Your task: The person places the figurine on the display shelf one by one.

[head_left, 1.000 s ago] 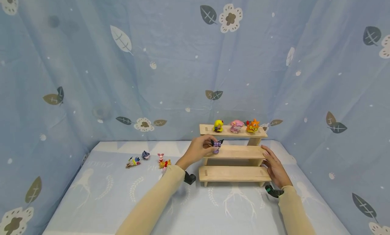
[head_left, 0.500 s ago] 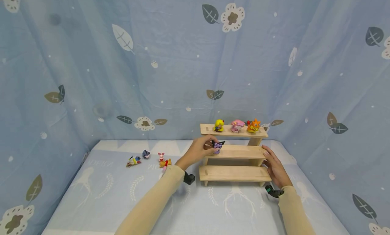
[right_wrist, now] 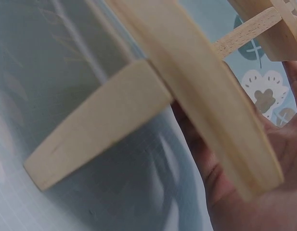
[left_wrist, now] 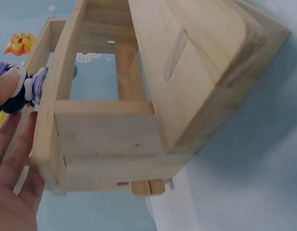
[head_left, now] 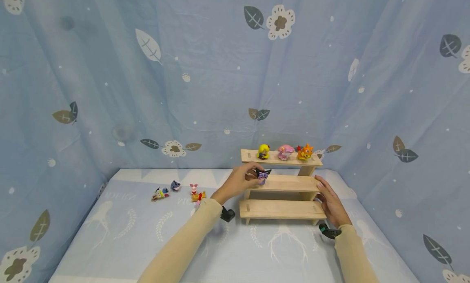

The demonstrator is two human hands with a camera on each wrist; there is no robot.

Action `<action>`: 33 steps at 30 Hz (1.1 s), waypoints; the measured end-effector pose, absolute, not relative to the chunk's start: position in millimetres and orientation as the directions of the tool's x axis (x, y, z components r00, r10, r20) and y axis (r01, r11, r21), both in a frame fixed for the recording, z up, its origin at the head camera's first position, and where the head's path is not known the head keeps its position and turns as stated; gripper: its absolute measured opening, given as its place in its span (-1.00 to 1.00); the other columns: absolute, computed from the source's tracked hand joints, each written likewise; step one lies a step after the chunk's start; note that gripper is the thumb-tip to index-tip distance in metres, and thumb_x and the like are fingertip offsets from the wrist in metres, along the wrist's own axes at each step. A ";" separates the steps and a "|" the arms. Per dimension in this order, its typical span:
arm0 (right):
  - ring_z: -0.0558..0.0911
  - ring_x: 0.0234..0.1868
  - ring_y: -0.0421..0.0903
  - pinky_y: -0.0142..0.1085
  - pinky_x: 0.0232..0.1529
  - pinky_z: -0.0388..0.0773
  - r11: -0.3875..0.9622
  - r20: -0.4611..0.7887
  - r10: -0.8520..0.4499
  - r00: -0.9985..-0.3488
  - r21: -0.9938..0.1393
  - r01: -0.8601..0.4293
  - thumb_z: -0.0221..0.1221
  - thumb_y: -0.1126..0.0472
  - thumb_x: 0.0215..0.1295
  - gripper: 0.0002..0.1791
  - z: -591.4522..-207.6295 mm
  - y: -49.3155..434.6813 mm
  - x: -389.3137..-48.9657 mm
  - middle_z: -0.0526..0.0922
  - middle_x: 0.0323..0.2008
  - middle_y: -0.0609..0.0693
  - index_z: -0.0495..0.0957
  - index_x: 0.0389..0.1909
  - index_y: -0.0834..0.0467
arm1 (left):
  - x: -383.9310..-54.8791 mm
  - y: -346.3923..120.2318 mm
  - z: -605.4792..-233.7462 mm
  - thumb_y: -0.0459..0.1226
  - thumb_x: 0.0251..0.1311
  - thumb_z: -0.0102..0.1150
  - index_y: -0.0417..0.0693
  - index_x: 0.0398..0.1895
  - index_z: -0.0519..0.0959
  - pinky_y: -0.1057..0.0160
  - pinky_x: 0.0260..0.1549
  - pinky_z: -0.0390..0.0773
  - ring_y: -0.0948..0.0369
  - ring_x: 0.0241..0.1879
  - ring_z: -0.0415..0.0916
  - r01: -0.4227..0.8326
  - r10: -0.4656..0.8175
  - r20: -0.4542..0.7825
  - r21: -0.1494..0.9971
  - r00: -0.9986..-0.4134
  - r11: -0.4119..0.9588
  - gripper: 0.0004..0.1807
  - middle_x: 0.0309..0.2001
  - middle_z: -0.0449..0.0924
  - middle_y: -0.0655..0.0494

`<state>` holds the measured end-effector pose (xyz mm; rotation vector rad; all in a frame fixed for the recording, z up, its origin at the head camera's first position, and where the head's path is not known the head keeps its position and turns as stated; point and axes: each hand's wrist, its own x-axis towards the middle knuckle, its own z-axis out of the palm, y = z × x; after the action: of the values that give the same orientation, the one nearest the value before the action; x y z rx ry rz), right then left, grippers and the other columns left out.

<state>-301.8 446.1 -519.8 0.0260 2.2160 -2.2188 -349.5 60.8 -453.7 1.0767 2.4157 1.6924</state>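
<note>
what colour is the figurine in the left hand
Mainly purple and black; the figurine shows best in the head view.

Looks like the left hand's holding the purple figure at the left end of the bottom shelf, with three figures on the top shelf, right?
Not quite: the head view shows the left hand holding the purple figure at the left end of the middle shelf, not the bottom shelf. The three figures are on the top shelf.
</note>
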 end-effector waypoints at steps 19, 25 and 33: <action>0.32 0.27 -0.03 -0.32 0.03 0.54 0.001 -0.037 0.033 -0.999 -0.999 0.037 -0.06 -0.17 0.63 -0.30 -518.7 443.9 -301.4 -0.08 0.57 0.10 -0.02 0.66 -0.16 | -349.0 8.1 -449.2 -0.21 0.35 0.37 0.08 0.31 0.52 0.08 -0.11 0.61 -0.01 0.05 0.58 0.561 0.469 0.409 0.791 -0.782 0.246 -0.52 0.16 0.59 0.02; 0.36 0.24 -0.08 -0.30 0.04 0.54 0.004 -0.046 0.033 -0.998 -0.999 0.046 -0.07 -0.20 0.62 -0.29 -522.3 445.0 -299.6 -0.07 0.57 0.09 -0.02 0.66 -0.19 | -345.3 -10.2 -454.7 -0.19 0.35 0.37 0.22 0.23 0.54 0.10 -0.10 0.58 0.13 0.00 0.58 0.510 0.435 0.358 0.803 -0.826 0.309 -0.58 0.11 0.61 0.18; 0.33 0.27 -0.06 -0.33 0.02 0.55 0.002 -0.027 0.016 -1.000 -1.000 0.027 -0.07 -0.18 0.63 -0.29 -516.3 442.6 -299.3 -0.12 0.58 0.11 -0.04 0.66 -0.15 | -344.7 -39.4 -461.4 -0.18 0.35 0.38 0.19 0.17 0.57 0.11 -0.11 0.59 0.20 -0.07 0.60 0.486 0.415 0.325 0.789 -0.850 0.377 -0.63 0.03 0.64 0.19</action>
<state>-299.3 442.6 -516.3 0.0475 2.2183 -2.2125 -344.7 -39.4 -461.4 0.8730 2.6666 1.5683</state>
